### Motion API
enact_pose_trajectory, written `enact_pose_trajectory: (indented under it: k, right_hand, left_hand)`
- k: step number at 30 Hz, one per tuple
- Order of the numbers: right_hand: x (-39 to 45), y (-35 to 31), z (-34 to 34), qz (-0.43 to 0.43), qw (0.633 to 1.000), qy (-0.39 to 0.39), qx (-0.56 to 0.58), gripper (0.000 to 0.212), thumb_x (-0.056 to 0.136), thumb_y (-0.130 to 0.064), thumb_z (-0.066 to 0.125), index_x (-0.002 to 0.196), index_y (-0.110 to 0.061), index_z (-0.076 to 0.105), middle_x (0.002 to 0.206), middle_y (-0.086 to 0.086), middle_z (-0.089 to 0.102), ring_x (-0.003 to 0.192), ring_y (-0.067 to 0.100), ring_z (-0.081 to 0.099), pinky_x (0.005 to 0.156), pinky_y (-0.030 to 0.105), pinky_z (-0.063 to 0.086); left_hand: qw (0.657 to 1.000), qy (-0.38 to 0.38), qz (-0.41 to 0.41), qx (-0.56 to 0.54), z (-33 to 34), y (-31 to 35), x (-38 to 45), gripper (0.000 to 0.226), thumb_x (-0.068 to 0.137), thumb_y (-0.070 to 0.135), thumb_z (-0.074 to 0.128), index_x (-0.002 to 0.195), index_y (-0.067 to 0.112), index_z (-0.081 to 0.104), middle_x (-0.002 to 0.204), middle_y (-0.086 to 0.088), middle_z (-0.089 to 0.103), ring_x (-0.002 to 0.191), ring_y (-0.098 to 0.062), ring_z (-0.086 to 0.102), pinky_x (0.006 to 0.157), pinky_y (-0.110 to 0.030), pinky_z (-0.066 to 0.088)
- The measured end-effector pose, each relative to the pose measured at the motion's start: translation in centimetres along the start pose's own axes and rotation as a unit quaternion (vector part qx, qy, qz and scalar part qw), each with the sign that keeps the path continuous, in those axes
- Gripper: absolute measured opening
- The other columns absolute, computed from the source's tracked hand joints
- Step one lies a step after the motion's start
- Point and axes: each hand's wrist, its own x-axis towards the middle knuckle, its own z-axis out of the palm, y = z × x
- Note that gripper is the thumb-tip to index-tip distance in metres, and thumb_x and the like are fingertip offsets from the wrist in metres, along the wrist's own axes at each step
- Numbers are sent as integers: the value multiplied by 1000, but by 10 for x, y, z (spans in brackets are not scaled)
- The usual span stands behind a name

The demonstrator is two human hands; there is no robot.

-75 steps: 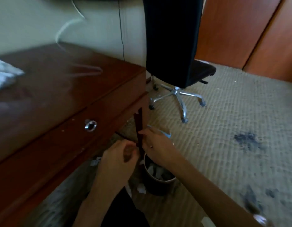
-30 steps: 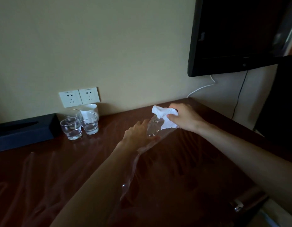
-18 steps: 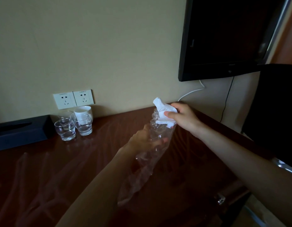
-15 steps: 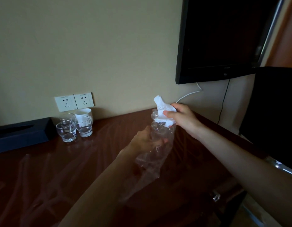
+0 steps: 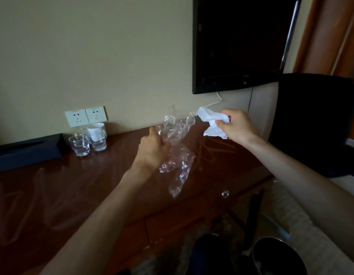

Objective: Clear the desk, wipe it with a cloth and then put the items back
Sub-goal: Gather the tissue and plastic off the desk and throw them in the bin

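Desk (image 5: 72,187) — glasses (image 5: 86,144), perhaps box (image 5: 27,151).

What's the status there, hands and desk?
Left hand grips clear plastic wrap. Right hand grips white cloth. Both held above desk. Glasses, mug and black box at the back.

right hand (image 5: 236,126) | white cloth (image 5: 212,124) pulled out | clear of plastic bag (image 5: 175,135)
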Motion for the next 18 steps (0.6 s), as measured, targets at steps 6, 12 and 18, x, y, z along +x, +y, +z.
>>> enact_pose_trajectory:
  k: [6, 12, 18]
  right_hand:
    - [-95, 56, -40, 62, 997, -3, -46, 25, 80, -4, 58, 83, -23, 74, 77, -6, 67, 81, 15, 63, 67, 21, 40]
    - [-195, 153, -77, 178, 982, -35, -53, 51, 61, -57, 54, 91, -27, 82, 86, -7, 77, 84, 5, 70, 67, 14, 48]
    - [-257, 283, -76, 330, 939, -73, -64, 29, 91, -30, 66, 99, -7, 80, 94, 4, 75, 93, 20, 71, 86, 34, 57]
  left_hand:
    - [982, -36, 96, -158, 78, 68, -104, 25, 97, 19, 50, 121, 17, 51, 77, -3, 72, 65, -21, 71, 61, -30, 55]
    - [955, -271, -19, -117, 228, 62, -149, 28, 93, 26, 51, 95, 12, 76, 91, -7, 76, 83, -25, 73, 82, -42, 61]
    - [907, -388, -145, -80, 358, 40, -170, 84, 77, 76, 44, 122, 9, 68, 131, -21, 61, 108, -29, 65, 88, -27, 47]
